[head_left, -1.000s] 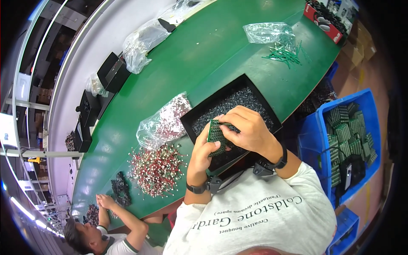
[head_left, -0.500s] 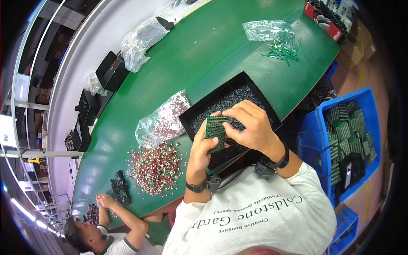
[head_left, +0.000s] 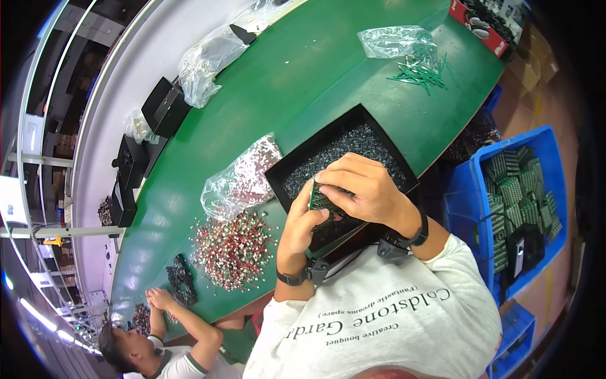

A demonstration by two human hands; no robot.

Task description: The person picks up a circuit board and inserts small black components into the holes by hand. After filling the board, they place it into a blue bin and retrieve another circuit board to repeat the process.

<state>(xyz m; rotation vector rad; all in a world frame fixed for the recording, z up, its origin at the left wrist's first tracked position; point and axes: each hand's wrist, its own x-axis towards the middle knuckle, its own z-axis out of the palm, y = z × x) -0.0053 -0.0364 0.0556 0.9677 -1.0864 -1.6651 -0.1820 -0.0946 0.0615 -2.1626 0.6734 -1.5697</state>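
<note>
Low in the centre of the frame, both of the person's hands meet over the near corner of a black tray (head_left: 297, 165). The left hand (head_left: 302, 222) grips a small green circuit board (head_left: 320, 202) from below, fingers curled tight about its lower edge, while the right hand (head_left: 361, 188) arches over the top with fingertips pinched narrow at the board's upper edge. A second ago the right hand sat higher and more open above the board; now it has closed down and its fingertips press at the top edge, which suggests a small part is being seated into the board. Beyond the hands, the tray holds a bed of small dark components. Left of it lie a clear bag (head_left: 243, 177) and a loose pile of red and white parts (head_left: 233, 247) on the green table (head_left: 303, 82). Far to the upper right lies a scatter of green pins (head_left: 421, 72); at the right edge, a blue crate (head_left: 549, 145) holds stacked boards. At lower left, a co-worker's hand (head_left: 158, 297) sorts dark parts.
</note>
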